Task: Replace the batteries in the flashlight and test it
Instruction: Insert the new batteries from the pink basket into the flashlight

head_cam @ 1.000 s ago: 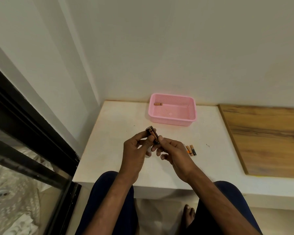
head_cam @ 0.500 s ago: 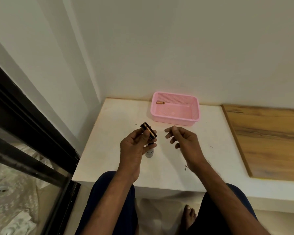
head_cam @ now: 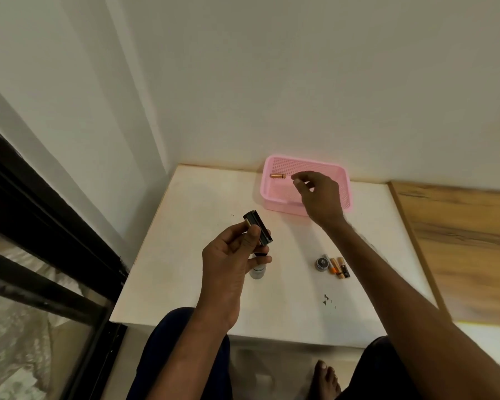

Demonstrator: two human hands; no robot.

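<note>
My left hand (head_cam: 231, 255) grips a black battery holder (head_cam: 259, 229), tilted, above the white table (head_cam: 191, 226). Just below that hand the silver flashlight body (head_cam: 257, 273) stands on the table, partly hidden by my fingers. My right hand (head_cam: 318, 197) reaches over the pink basket (head_cam: 345, 180), its loosely curled fingertips close to a copper-coloured battery (head_cam: 277, 176) lying inside. Whether those fingers hold anything is hidden. A round dark cap (head_cam: 322, 264) and a few orange-and-black batteries (head_cam: 339, 268) lie together right of centre.
A wooden board (head_cam: 459, 241) covers the right side of the surface. A black window frame (head_cam: 41, 226) runs down the left, beside the wall. Small dark specks (head_cam: 328, 300) lie near the front edge. My knees and a bare foot show below the table.
My right hand left the battery holder and travelled back and right until it hung over the pink basket. My left hand kept the holder, staying in nearly the same place.
</note>
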